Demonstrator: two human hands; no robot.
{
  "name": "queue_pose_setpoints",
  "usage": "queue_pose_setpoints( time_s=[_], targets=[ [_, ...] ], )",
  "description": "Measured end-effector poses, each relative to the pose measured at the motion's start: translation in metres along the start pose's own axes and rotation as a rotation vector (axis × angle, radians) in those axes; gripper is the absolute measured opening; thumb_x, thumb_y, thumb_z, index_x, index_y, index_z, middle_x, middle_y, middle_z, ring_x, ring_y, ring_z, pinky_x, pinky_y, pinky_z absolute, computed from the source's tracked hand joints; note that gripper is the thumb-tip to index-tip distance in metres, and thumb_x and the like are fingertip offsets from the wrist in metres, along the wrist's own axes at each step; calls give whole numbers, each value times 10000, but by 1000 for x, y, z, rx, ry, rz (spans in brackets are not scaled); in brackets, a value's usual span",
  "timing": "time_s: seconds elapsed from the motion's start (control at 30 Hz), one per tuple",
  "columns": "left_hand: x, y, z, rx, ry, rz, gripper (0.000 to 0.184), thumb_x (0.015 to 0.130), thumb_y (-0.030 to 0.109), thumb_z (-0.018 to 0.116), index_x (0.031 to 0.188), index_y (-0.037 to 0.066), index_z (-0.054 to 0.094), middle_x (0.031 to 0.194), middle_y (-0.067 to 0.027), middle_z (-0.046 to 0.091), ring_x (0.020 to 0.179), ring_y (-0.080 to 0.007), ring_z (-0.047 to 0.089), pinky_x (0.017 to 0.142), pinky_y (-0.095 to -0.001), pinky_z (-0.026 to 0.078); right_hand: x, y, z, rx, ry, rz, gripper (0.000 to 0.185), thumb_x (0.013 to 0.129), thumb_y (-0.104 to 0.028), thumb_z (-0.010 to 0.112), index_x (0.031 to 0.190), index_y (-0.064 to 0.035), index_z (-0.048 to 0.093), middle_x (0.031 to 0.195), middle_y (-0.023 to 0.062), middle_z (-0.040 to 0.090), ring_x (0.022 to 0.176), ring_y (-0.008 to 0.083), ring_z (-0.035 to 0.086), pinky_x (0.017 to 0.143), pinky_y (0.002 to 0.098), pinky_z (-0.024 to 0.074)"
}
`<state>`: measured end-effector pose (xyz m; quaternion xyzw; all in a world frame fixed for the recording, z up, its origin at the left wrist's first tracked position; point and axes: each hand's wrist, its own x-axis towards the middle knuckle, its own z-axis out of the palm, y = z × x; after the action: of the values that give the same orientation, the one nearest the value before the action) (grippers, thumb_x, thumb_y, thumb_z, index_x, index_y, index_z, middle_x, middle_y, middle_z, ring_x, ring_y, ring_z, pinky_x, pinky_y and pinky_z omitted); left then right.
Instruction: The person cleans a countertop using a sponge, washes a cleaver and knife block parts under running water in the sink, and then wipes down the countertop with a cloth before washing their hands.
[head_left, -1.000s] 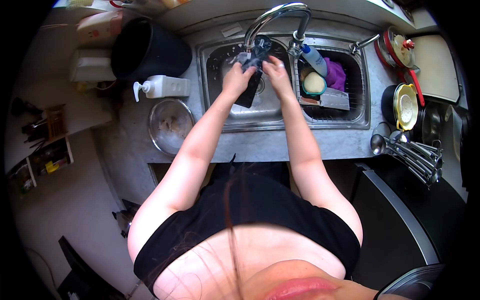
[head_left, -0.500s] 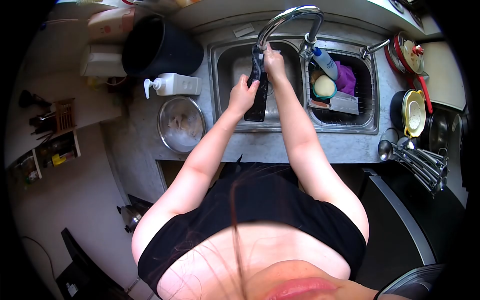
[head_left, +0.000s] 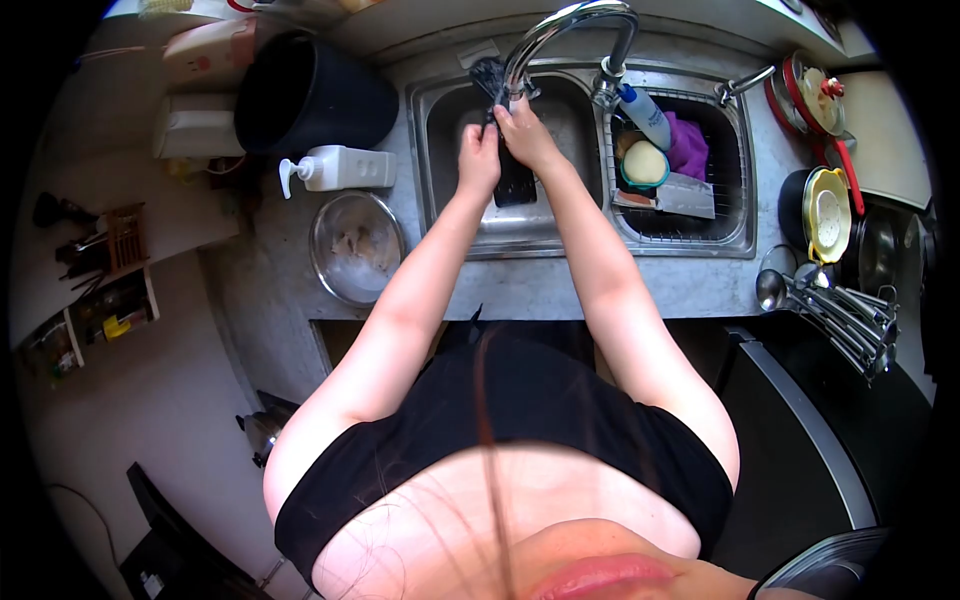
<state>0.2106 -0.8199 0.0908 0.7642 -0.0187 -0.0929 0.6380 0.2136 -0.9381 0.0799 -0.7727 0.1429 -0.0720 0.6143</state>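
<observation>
Lengthwise, black strip (head_left: pixel 515 185), between left hand (head_left: pixel 479 160) and right hand (head_left: pixel 528 136)

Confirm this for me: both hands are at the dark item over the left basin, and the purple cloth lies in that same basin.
Not quite: the purple cloth lies in the right basin, as the head view shows. The left hand and right hand are indeed at the dark item over the left basin.
</observation>
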Motion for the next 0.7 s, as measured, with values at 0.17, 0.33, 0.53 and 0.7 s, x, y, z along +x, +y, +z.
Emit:
queue_pose_setpoints(
  time_s=[0.17, 0.33, 0.53, 0.7],
  targets=[
    [45, 33, 24, -569, -3, 13, 142, 1010, 210, 484, 976, 72, 494, 941, -54, 638, 844, -133, 618, 789, -286, 510, -29, -26, -36, 288, 3, -43, 379, 972, -231, 527, 1270, 3, 554, 1167, 120, 639, 1071, 173, 580, 934, 278, 426],
    [62, 38, 42, -745, -99, 5, 113, 998, 188, 511, 1004, 78, 485, 915, -44, 613, 804, -111, 583, 755, -271, 499, -38, 14, -40, 579, 110, 139, 427, 924, -219, 630, 1277, 8, 552, 1165, 60, 626, 1041, 111, 566, 905, 248, 435],
    [46, 35, 66, -137, 149, 127, 382, 914, 170, 645, 1179, 41, 403, 996, -52, 555, 897, -114, 530, 828, -297, 453, -43, -9, -55, 360, 18, 61, 445, 888, -192, 662, 1266, 5, 535, 1151, 91, 630, 1026, 127, 576, 901, 264, 446],
    [47, 19, 43, -335, 67, -46, 394, 920, 203, 628, 1229, 59, 431, 1004, -75, 572, 940, -172, 564, 859, -344, 460, -52, -20, -40, -246, 96, -242, 458, 819, -156, 643, 1260, -66, 558, 1264, 136, 577, 1063, 310, 588, 949, 397, 453]
  ],
)
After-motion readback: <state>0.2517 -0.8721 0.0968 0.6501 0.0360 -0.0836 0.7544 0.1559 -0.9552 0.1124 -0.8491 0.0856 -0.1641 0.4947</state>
